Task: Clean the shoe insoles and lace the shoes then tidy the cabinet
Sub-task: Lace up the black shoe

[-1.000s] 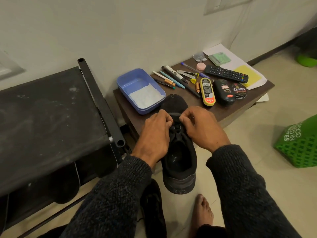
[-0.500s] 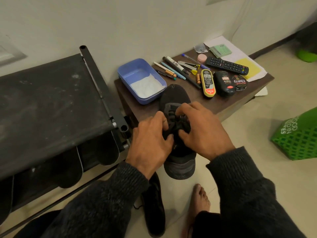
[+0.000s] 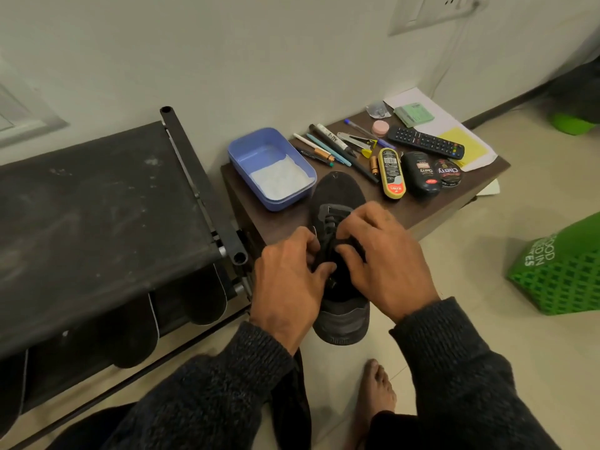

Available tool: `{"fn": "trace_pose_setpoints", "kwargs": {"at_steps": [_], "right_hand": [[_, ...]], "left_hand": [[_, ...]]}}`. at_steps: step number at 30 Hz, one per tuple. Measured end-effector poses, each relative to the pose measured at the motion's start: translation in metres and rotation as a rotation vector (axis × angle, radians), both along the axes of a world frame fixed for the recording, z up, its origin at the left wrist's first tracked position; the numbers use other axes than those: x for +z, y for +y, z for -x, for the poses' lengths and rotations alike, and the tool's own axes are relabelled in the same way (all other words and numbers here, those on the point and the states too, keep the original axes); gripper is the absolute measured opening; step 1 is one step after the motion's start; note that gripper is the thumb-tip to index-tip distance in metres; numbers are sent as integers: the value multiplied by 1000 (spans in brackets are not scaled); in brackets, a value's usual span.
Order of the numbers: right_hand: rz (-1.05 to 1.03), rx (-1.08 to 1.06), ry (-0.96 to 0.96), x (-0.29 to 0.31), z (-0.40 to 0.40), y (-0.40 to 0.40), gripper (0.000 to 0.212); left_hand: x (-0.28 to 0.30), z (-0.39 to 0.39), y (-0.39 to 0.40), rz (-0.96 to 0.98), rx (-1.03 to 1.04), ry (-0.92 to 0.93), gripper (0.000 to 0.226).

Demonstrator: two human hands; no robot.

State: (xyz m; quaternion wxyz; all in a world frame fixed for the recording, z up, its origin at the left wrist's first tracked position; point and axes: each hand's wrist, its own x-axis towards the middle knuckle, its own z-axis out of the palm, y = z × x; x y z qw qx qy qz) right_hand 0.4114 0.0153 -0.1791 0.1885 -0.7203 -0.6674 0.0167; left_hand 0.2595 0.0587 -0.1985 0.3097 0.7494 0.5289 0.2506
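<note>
Mostly hidden black shoe (image 3: 339, 193) laces under left hand (image 3: 285, 287) and right hand (image 3: 383, 258), both pinching them.

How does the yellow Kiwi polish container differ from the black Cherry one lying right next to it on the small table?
The Kiwi container has a yellow rim and cap end and a narrow, elongated shape; the Cherry container is black all over and wider. The Kiwi one shows a barcode label, the Cherry one its brand name in white letters. Both lie flat, side by side, on the table, untouched by either hand.
</note>
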Motion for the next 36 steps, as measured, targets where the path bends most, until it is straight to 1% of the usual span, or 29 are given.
{"fn": "trace_pose_setpoints", "kwargs": {"at_steps": [2,4,6,8,10,11,14,16,17,18,20,21,22,24,27,29,31,33,36], "right_hand": [[-23,-82,38,-1,6,0,15],[-51,-207,89,-1,9,-1,22],[24,-336,90,4,10,-1,30],[161,-434,65,7,9,-4,35],[227,-466,26,7,10,-8,37],[243,-467,4,6,11,-10,38],[339,-501,-25,3,18,-11,45],[306,-517,27,2,16,-10,41],[263,-519,97,3,13,-10,36],[228,-522,208,4,9,-10,33],[185,-510,508,8,2,-11,33],[167,-507,671,10,1,-11,34],[135,-525,847,13,0,-10,34],[29,-627,1189,19,-1,-9,28],[-153,-821,1513,22,0,-6,20],[-237,-929,1686,21,0,-6,20],[-255,-1023,1778,19,-1,-6,22],[-264,-1076,1838,16,-4,-7,24],[-266,-1111,1914,12,-8,-6,24]], "left_hand": [[-1,1,2,27,4,-27,30],[-1,0,3,58,6,-48,28],[-1,-2,3,72,7,-62,26],[-1,-4,2,25,-7,-38,27],[-1,-6,1,-21,-48,32,32],[-1,-8,0,-11,-63,52,34],[0,-12,3,116,-57,8,38],[2,-15,9,241,-50,-77,40],[2,-16,11,323,-43,-147,40],[2,-17,12,419,-27,-228,36],[2,-19,14,567,25,-368,25],[1,-19,14,592,47,-409,21],[1,-20,14,599,58,-441,18],[0,-22,14,557,69,-489,19],[1,-25,13,476,113,-559,18],[1,-29,9,540,190,-700,19],[2,-31,8,643,269,-825,20],[3,-31,4,697,312,-883,20],[0,-34,2,715,367,-914,19]]}}
